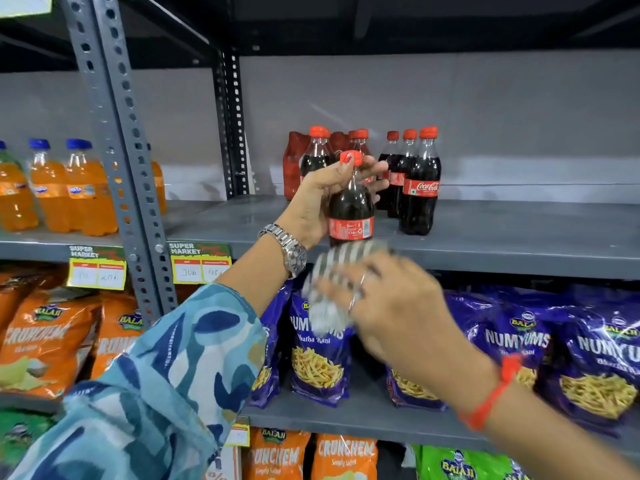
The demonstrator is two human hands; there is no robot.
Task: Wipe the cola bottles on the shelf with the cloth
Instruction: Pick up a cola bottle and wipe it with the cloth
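My left hand point(320, 199) grips the neck of a cola bottle point(350, 206) with a red cap and red label, held just in front of the grey shelf point(502, 244). My right hand point(398, 306) is blurred below the bottle and clutches a striped grey-and-white cloth point(332, 282), which sits right under the bottle's base. Several more cola bottles point(417, 181) stand on the shelf behind and to the right, with a shrink-wrapped red pack point(292, 168) at the back.
Orange soda bottles point(52, 188) fill the shelf bay to the left, past a perforated grey upright point(117, 150). Purple snack bags point(512, 344) and orange snack bags point(45, 341) line the shelf below. Yellow price tags point(199, 263) hang on the shelf edge.
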